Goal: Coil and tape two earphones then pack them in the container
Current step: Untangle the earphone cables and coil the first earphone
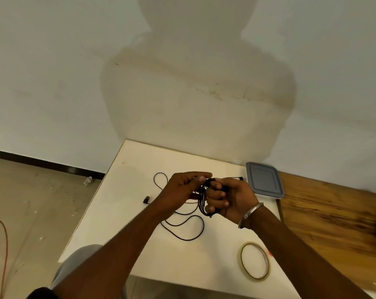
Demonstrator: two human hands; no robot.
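We look down at a flat white table [126, 190] that stands by a pale wall [53, 61]. In the middle, just above the table top, our hands are close together on a thin black earphone wire [201, 203]. The right hand [228, 197] has its fingers curled, and part of the wire is wound in loops around them. The left hand [182, 187] pinches the wire right beside those loops. The rest of the wire lies loose on the table under our hands. A small black earbud [146, 200] rests to the left. A square plastic container with a grey lid [264, 180] sits closed at the far right corner. A roll of clear tape [267, 264] lies flat near our right arm. A silver bangle [250, 214] is on the right wrist.
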